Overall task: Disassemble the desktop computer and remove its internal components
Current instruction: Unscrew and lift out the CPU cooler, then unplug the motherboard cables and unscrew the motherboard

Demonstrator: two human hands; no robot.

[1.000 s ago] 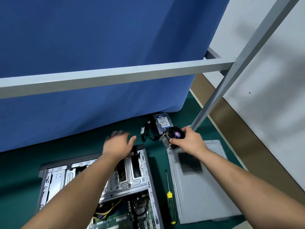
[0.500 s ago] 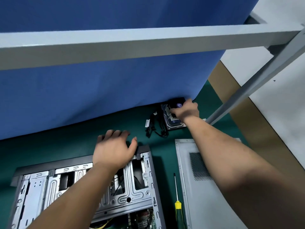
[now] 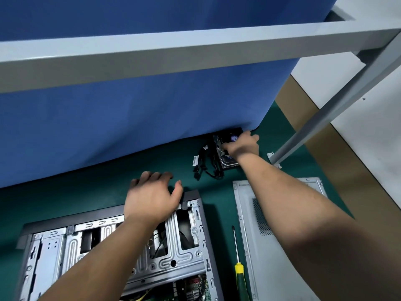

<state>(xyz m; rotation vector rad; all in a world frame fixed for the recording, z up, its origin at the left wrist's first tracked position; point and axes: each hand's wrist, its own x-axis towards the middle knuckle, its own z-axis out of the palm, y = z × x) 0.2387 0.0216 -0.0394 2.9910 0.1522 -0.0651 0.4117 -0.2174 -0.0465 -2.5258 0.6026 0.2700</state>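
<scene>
**Head cam: cooler held at far edge of mat, left hand over case**

Head view, looking down over both forearms.

Right hand (image 3: 242,146) is reached out far ahead, fingers curled around the CPU cooler fan (image 3: 230,137), the black unit with a purple hub sticker. Fan sits over the far end of the hard drive (image 3: 227,162), right against the hem of the blue curtain (image 3: 130,118). Can't tell if the fan is resting on the drive or held just above it.

Just left of that hand: loose bundle of black cables (image 3: 206,164) on the green mat (image 3: 65,200).

Left hand (image 3: 153,197) is spread, fingers relaxed, holding nothing, over the far top edge of the open computer case (image 3: 186,246). Contact with the case is not clear. Drive cage metal and a bit of motherboard show under my left forearm.

Between my arms: screwdriver (image 3: 238,266), yellow-green handle towards me, tip pointing away. Under my right forearm: removed side panel (image 3: 271,268), lying flat.

Grey frame bar (image 3: 195,53) crosses overhead; its leg (image 3: 325,118) lands just right of my right hand.
</scene>
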